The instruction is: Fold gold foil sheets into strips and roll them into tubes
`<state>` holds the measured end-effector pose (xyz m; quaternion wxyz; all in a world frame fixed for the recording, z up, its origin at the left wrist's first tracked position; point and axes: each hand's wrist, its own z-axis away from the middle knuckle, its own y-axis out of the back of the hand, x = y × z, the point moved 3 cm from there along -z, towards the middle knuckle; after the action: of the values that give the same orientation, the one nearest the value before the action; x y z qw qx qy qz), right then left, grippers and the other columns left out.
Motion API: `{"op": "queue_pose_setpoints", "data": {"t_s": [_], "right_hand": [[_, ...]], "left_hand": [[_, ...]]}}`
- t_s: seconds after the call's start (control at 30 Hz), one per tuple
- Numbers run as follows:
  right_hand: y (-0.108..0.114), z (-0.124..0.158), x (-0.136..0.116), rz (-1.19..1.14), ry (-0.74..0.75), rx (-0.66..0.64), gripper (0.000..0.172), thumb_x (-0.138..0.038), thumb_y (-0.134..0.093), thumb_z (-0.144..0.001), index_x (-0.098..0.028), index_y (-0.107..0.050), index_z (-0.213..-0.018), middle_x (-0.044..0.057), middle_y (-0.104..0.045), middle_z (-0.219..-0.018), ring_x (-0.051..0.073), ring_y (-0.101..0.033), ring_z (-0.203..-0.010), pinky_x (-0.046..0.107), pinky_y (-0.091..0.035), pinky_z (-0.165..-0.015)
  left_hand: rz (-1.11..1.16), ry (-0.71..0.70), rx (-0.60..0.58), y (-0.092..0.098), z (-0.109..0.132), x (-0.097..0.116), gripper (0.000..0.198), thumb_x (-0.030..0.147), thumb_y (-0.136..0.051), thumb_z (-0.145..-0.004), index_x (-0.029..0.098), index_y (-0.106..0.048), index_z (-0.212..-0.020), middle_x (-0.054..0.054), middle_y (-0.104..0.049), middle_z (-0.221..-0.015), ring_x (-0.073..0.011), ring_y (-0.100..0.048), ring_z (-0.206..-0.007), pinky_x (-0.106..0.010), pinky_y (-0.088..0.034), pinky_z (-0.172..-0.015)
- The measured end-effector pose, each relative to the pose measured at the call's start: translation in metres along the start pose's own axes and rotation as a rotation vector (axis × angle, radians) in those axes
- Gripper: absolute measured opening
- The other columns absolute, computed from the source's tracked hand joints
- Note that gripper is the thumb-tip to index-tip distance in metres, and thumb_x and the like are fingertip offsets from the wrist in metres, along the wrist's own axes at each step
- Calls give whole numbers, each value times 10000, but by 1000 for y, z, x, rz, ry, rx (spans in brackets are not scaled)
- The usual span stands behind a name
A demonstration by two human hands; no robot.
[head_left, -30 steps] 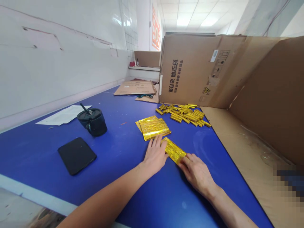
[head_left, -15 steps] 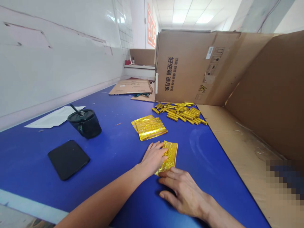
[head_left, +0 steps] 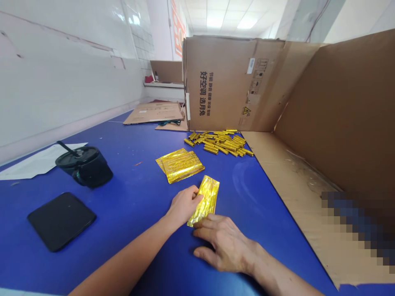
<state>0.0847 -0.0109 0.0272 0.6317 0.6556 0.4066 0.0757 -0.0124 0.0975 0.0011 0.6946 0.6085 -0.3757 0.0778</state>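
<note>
A folded sheet of shiny gold foil paper (head_left: 209,192) lies on the blue table, creased and slanting away from me. My left hand (head_left: 185,205) grips its left edge, thumb on top and the other fingers curled, their tips partly hidden. At the near end of the foil paper, my right hand (head_left: 220,240) rests with fingertips on or against the edge, thumb spread away. Just beyond sit flat gold foil sheets (head_left: 183,166), overlapping and embossed. Farther back is a loose heap of small gold rolls (head_left: 224,143).
To the left stand a dark lidded mug (head_left: 86,166) with a handle sticking up, a black flat pad (head_left: 61,220) and white paper (head_left: 37,162). A large cardboard box (head_left: 228,82) walls the back and right side. Flattened cardboard (head_left: 154,112) lies behind.
My left hand has gone from lying flat across the foil paper to gripping its left edge with curled fingers. My right hand stays at the near end. The view has swung slightly right.
</note>
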Motion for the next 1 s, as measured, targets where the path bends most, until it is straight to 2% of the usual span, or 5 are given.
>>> {"op": "queue_pose_setpoints", "data": {"t_s": [0.13, 0.27, 0.43, 0.63, 1.0], "right_hand": [[11, 2, 4, -18, 25, 266, 215, -256, -458, -801, -173, -550, -977, 66, -600, -950, 160, -533, -876, 290, -417, -772], [32, 9, 16, 103, -130, 611, 335, -256, -499, -770, -161, -488, -1091, 127, -467, -1189, 229, -410, -1084, 399, -338, -890], [29, 11, 41, -179, -518, 404, 215, -341, -468, -782, -182, -582, -873, 25, -618, -769, 154, -546, -698, 276, -431, -649], [11, 10, 56, -486, -644, 341, 215, -318, -472, -750, -157, -525, -617, -50, -463, -522, 69, -414, -481, 169, -332, -438], [18, 19, 91, -125, -783, 425, 258, -359, -412, -780, -186, -521, -622, -21, -506, -543, 115, -469, -531, 214, -341, -499]], "left_hand": [[87, -86, -64, 1, 1, 0, 189, 292, -410, -755, 162, -534, -698, 18, -558, -616, -118, -500, -589, -197, -335, -526], [226, -218, -313, 1, 10, 9, 190, 312, -460, -728, 152, -562, -715, 23, -558, -647, -121, -495, -635, -187, -341, -545], [231, -233, -470, 4, 20, 20, 189, 305, -466, -720, 146, -566, -694, 37, -521, -622, -105, -455, -609, -184, -333, -551], [161, -244, -438, 9, 17, 21, 212, 303, -449, -724, 144, -576, -665, 43, -507, -590, -96, -436, -586, -181, -312, -532], [137, -116, -419, 18, -4, -17, 237, 342, -414, -737, 144, -512, -652, 23, -517, -545, -95, -483, -473, -194, -349, -485]]}}
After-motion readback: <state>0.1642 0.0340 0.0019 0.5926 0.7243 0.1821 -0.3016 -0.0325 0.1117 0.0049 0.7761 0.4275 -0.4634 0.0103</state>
